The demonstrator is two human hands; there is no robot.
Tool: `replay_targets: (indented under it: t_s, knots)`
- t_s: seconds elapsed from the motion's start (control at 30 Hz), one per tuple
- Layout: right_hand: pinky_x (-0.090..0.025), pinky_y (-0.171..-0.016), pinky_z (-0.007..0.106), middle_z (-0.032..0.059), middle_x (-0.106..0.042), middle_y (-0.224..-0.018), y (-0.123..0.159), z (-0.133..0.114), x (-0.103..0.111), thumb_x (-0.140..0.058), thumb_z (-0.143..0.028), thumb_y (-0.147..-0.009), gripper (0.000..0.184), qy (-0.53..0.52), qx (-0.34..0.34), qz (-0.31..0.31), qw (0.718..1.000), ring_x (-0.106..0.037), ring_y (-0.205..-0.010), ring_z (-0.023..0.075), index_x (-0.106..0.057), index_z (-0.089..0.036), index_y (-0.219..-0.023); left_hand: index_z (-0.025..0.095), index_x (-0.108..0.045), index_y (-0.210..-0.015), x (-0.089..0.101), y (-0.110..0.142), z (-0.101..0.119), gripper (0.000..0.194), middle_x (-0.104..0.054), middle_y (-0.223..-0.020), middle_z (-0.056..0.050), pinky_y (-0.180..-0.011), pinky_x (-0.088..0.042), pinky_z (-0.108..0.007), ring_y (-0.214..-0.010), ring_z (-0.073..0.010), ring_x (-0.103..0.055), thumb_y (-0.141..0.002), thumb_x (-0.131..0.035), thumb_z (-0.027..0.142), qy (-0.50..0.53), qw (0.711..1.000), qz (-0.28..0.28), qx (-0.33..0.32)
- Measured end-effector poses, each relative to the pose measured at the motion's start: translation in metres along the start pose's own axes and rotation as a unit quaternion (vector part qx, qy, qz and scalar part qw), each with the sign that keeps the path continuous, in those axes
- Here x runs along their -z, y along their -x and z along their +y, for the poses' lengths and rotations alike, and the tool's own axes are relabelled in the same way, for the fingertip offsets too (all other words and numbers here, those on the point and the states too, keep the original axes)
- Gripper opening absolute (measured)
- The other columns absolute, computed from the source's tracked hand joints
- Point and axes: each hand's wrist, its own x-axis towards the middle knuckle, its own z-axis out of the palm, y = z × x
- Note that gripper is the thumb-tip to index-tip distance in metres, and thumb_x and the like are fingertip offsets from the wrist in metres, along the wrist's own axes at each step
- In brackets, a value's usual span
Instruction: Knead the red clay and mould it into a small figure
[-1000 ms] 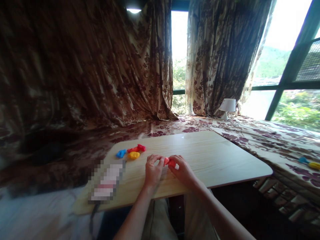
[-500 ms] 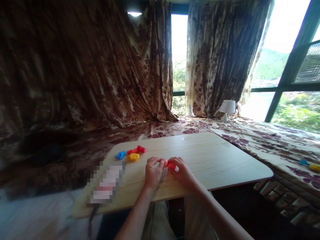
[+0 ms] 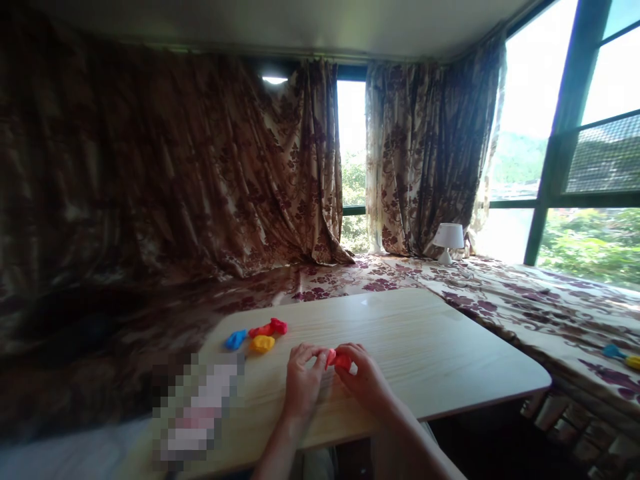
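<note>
Your view tips upward since the earlier frames: ceiling [image 3: 300, 27] now shows, and the tabletop [image 3: 425, 360] sits lower; your grip looks much the same. Far left, patterned curtain [image 3: 240, 180] hangs in dark folds. Below it, a pixelated patch [image 3: 200, 407] covers an object at the tabletop's left side, identity hidden. Just beyond, toward the far left corner, a blue lump [image 3: 235, 340] lies near a crumpled red lump [image 3: 270, 328], with a yellow lump [image 3: 263, 344] close on your side of the red. Next, your left hand [image 3: 303, 380]: thumb and forefinger pinch the near end of a coral-red piece [image 3: 343, 362]. That piece is held between your two hands, over the middle of the tabletop; whether it touches the wood, you cannot tell. Your right hand [image 3: 365, 373] grasps its other end, thumb against fingers, the remaining fingers curled. Farther right, a white lamp [image 3: 450, 236] stands upright on floral cloth [image 3: 490, 293]. At the far right, blue and yellow pieces [image 3: 613, 351] lie on that cloth.
</note>
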Motion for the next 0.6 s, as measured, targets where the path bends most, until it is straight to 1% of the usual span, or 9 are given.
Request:
replay_targets:
  t_s: [0.13,0.27,0.33,0.6]
  knots:
    - [-0.046,-0.078,0.032,0.0024,-0.065,-0.086,-0.0001,0.0025,-0.0008,-0.054,-0.005,-0.070,0.026,-0.012,-0.008,0.012,1.000,-0.056,-0.083,0.0190,-0.064,-0.022,-0.086,0.020,-0.071,-0.070,0.0017,-0.0011,-0.0002,0.019,-0.067,-0.075,-0.005,-0.080,-0.045,-0.036,-0.081,-0.0212,-0.059,-0.075,-0.058,0.032,0.016,1.000,0.019,0.011]
    - [-0.047,-0.070,0.029,0.0020,-0.065,-0.078,-0.0014,0.0058,-0.0019,-0.056,-0.010,-0.072,0.019,-0.041,-0.046,0.048,0.997,-0.057,-0.073,0.0170,-0.064,-0.019,-0.087,0.018,-0.071,-0.076,0.0039,-0.0012,0.0024,0.027,-0.068,-0.077,-0.006,-0.081,-0.045,-0.036,-0.083,-0.0218,-0.059,-0.080,-0.053,0.037,0.015,1.000,0.009,0.026]
    - [-0.047,-0.069,0.029,0.0022,-0.065,-0.076,-0.0019,0.0066,-0.0023,-0.056,-0.011,-0.071,0.018,-0.049,-0.056,0.053,0.996,-0.057,-0.071,0.0167,-0.064,-0.018,-0.086,0.018,-0.072,-0.077,0.0038,-0.0009,0.0025,0.028,-0.068,-0.077,-0.006,-0.081,-0.045,-0.036,-0.084,-0.0221,-0.058,-0.080,-0.053,0.038,0.012,1.000,0.002,0.021]
    - [-0.047,-0.070,0.028,0.0017,-0.065,-0.077,-0.0011,0.0060,-0.0021,-0.057,-0.012,-0.071,0.018,-0.045,-0.044,0.048,0.997,-0.057,-0.073,0.0166,-0.064,-0.019,-0.086,0.022,-0.069,-0.071,0.0011,0.0001,0.0004,0.017,-0.067,-0.075,-0.004,-0.080,-0.045,-0.035,-0.083,-0.0211,-0.057,-0.075,-0.059,0.034,-0.012,1.000,-0.007,-0.012]
